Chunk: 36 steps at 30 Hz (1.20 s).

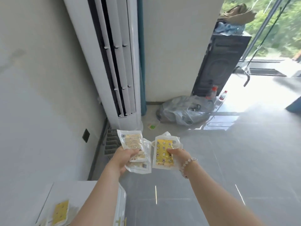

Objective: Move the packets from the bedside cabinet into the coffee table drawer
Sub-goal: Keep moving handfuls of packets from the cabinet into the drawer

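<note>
The left hand [125, 158] grips a stack of packets [132, 141] and the right hand [178, 156] pinches a yellow packet [162, 152], their long axes pointing away from the person. A spare packet [60, 212] lies lengthwise near the near edge of the bedside cabinet [81, 191].

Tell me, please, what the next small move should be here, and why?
Probably turn and carry these toward the coffee table, which is not in view. The left hand grips a stack of packets and the right hand pinches a yellow packet, both off the cabinet, so neither hand can easily take a remaining packet there.
</note>
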Tool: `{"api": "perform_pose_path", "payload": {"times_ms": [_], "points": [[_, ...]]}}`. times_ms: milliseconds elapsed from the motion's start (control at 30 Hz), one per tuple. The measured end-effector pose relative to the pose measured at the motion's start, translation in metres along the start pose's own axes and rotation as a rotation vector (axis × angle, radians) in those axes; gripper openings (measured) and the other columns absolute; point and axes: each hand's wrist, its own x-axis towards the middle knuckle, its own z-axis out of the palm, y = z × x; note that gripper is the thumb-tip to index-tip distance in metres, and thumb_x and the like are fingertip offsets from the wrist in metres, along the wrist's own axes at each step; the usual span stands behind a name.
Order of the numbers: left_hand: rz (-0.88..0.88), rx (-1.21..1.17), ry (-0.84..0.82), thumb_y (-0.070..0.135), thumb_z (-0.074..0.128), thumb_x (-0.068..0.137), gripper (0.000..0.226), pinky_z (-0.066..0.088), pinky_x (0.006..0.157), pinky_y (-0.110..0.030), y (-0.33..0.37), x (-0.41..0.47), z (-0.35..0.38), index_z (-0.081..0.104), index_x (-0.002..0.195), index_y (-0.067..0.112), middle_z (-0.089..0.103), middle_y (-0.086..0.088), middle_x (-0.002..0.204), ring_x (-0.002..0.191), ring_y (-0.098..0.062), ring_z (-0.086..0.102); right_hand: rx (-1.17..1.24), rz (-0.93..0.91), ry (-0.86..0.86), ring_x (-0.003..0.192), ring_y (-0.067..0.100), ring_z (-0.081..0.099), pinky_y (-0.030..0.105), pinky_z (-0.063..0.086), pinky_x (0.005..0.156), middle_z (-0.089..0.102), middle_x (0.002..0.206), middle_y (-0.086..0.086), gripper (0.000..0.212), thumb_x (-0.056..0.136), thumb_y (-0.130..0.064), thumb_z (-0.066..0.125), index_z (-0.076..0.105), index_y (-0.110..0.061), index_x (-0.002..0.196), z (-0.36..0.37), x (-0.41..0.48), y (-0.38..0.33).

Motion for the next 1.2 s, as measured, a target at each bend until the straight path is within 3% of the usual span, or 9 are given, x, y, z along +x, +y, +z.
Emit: {"api": "perform_pose_path", "payload": {"times_ms": [133, 300, 467, 567, 733, 833, 967, 1067, 1200], "points": [[-0.021, 0.086, -0.115, -0.007, 0.055, 0.088, 0.024, 0.056, 0.071, -0.043, 0.006, 0.011, 0.067, 0.063, 0.107, 0.005, 0.07, -0.015, 0.1, 0.089, -0.031, 0.068, 0.124, -0.057, 0.068, 0.101, 0.037, 0.065, 0.061, 0.048, 0.089, 0.065, 0.117, 0.021, 0.045, 0.075, -0.005, 0.07, 0.058, -0.002, 0.117, -0.064, -0.005, -0.008], [-0.039, 0.171, -0.256, -0.008, 0.055, 0.088, 0.021, 0.059, 0.056, -0.036, -0.005, 0.009, 0.169, 0.061, 0.104, 0.004, 0.069, -0.013, 0.092, 0.081, -0.027, 0.067, 0.223, -0.111, 0.148, 0.085, 0.029, 0.063, 0.039, 0.052, 0.07, 0.066, 0.096, 0.014, 0.012, 0.088, 0.002, 0.055, 0.062, -0.007, 0.092, -0.152, -0.042, -0.02], [-0.088, 0.256, -0.399, -0.01, 0.055, 0.086, 0.02, 0.058, 0.05, -0.033, -0.032, -0.003, 0.27, 0.064, 0.098, 0.004, 0.072, -0.008, 0.081, 0.07, -0.023, 0.069, 0.336, -0.158, 0.295, 0.098, 0.031, 0.062, 0.035, 0.053, 0.065, 0.063, 0.117, 0.019, 0.03, 0.087, -0.002, 0.058, 0.061, -0.003, 0.117, -0.252, -0.077, -0.009], [-0.118, 0.308, -0.468, -0.01, 0.056, 0.084, 0.031, 0.057, 0.05, -0.033, -0.052, -0.011, 0.332, 0.059, 0.114, 0.0, 0.068, -0.015, 0.102, 0.085, -0.028, 0.066, 0.417, -0.174, 0.357, 0.093, 0.027, 0.063, 0.03, 0.052, 0.06, 0.065, 0.115, 0.019, 0.03, 0.087, -0.002, 0.059, 0.061, 0.001, 0.117, -0.306, -0.106, -0.002], [-0.166, 0.415, -0.608, -0.01, 0.057, 0.084, 0.039, 0.058, 0.052, -0.036, -0.092, -0.034, 0.428, 0.054, 0.122, 0.001, 0.064, -0.017, 0.111, 0.092, -0.031, 0.064, 0.563, -0.242, 0.511, 0.097, 0.031, 0.068, 0.048, 0.056, 0.079, 0.067, 0.113, 0.017, 0.062, 0.066, -0.013, 0.076, 0.054, 0.004, 0.122, -0.4, -0.131, 0.028], [-0.198, 0.493, -0.648, -0.01, 0.057, 0.084, 0.034, 0.056, 0.046, -0.032, -0.116, -0.054, 0.476, 0.054, 0.116, 0.004, 0.064, -0.013, 0.101, 0.083, -0.026, 0.064, 0.601, -0.247, 0.571, 0.097, 0.029, 0.067, 0.045, 0.056, 0.081, 0.067, 0.113, 0.016, 0.056, 0.073, -0.013, 0.074, 0.055, 0.004, 0.122, -0.447, -0.146, 0.053], [-0.225, 0.602, -0.719, -0.008, 0.058, 0.084, 0.047, 0.056, 0.048, -0.03, -0.144, -0.072, 0.525, 0.049, 0.129, 0.002, 0.061, -0.018, 0.122, 0.092, -0.028, 0.064, 0.612, -0.257, 0.665, 0.108, 0.025, 0.063, 0.044, 0.046, 0.1, 0.066, 0.117, 0.01, 0.086, 0.054, -0.031, 0.081, 0.052, 0.003, 0.127, -0.495, -0.168, 0.086], [-0.229, 0.634, -0.774, -0.01, 0.056, 0.084, 0.046, 0.056, 0.05, -0.032, -0.162, -0.085, 0.556, 0.052, 0.128, 0.003, 0.061, -0.017, 0.123, 0.097, -0.029, 0.064, 0.633, -0.245, 0.694, 0.107, 0.024, 0.063, 0.042, 0.046, 0.101, 0.068, 0.114, 0.01, 0.049, 0.072, -0.021, 0.073, 0.063, -0.001, 0.116, -0.517, -0.19, 0.098], [-0.215, 0.725, -0.849, -0.009, 0.056, 0.085, 0.045, 0.055, 0.062, -0.036, -0.186, -0.101, 0.587, 0.054, 0.127, 0.004, 0.064, -0.014, 0.119, 0.105, -0.03, 0.062, 0.664, -0.248, 0.728, 0.111, 0.024, 0.061, 0.045, 0.041, 0.105, 0.068, 0.114, 0.005, 0.08, 0.042, -0.039, 0.078, 0.065, -0.008, 0.115, -0.554, -0.193, 0.128]]}}
